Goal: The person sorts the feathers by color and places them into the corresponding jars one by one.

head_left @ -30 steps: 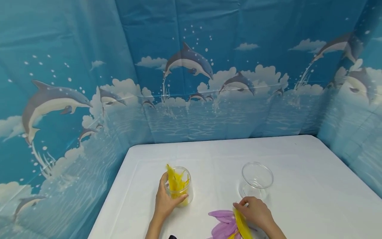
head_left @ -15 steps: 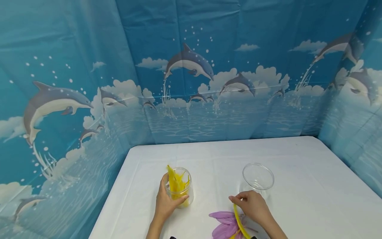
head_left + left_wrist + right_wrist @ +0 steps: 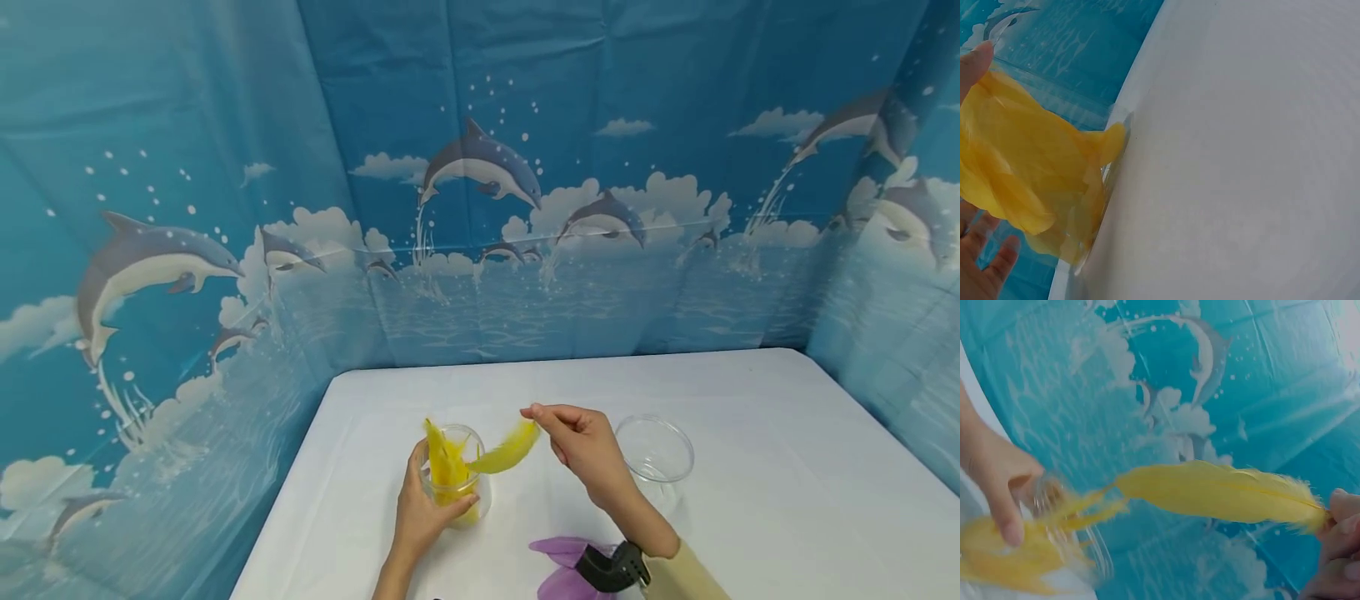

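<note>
My left hand [image 3: 422, 510] grips a clear round jar [image 3: 482, 498] on the left part of the table, thumb in front and fingers behind. Several yellow feathers [image 3: 447, 463] stand in the jar, some tips poking above its rim; the left wrist view shows them [image 3: 1029, 156] bunched against the clear wall. Between thumb and fingertips my right hand [image 3: 581, 446] pinches one yellow feather [image 3: 506, 450] by its quill end. That feather slants down to the left, its far tip at the jar's rim. In the right wrist view the feather [image 3: 1216, 492] lies nearly level.
A second clear jar [image 3: 655, 450] stands right of my right forearm. Purple feathers [image 3: 564, 583] lie at the table's front, partly covered by the black wrist strap [image 3: 611, 568]. A blue dolphin-print curtain [image 3: 480, 308] hangs behind the white table [image 3: 795, 483].
My right hand has lifted a yellow feather from the pile at the front and carried it up and left to the jar. The left hand keeps its hold on the jar.
</note>
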### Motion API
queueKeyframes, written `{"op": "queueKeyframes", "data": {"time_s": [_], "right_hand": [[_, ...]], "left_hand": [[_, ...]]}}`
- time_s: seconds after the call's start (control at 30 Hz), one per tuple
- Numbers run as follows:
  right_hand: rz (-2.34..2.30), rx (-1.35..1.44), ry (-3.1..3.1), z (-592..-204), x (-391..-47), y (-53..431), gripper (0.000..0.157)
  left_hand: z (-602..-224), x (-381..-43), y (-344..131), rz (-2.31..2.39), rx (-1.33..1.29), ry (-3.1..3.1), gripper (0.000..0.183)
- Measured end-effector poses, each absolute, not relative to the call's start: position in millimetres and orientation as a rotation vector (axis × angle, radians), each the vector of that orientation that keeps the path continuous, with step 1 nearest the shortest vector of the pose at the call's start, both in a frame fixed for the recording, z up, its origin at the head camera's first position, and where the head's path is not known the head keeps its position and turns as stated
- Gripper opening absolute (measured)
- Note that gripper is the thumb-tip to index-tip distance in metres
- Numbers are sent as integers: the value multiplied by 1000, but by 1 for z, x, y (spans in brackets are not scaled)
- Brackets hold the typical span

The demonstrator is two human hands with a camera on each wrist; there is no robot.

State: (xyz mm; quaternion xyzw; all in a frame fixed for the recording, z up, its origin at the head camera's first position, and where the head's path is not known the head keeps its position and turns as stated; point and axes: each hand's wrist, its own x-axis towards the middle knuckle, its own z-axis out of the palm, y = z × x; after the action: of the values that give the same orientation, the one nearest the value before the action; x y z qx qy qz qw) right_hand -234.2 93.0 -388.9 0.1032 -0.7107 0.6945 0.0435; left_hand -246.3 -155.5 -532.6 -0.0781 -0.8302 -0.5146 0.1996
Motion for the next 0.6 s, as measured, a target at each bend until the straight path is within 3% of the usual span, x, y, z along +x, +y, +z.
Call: {"op": "queueKeyframes", "data": {"time_s": [0.2, 0.6], "right_hand": [[2173, 358, -2195, -388, -247, 58, 34], [1944, 420, -2347, -430, -265, 10, 32]], "left_hand": [[-534, -245, -153, -1419, -224, -2326, 108], [-532, -245, -154, -1423, -210, -2343, 107]]}}
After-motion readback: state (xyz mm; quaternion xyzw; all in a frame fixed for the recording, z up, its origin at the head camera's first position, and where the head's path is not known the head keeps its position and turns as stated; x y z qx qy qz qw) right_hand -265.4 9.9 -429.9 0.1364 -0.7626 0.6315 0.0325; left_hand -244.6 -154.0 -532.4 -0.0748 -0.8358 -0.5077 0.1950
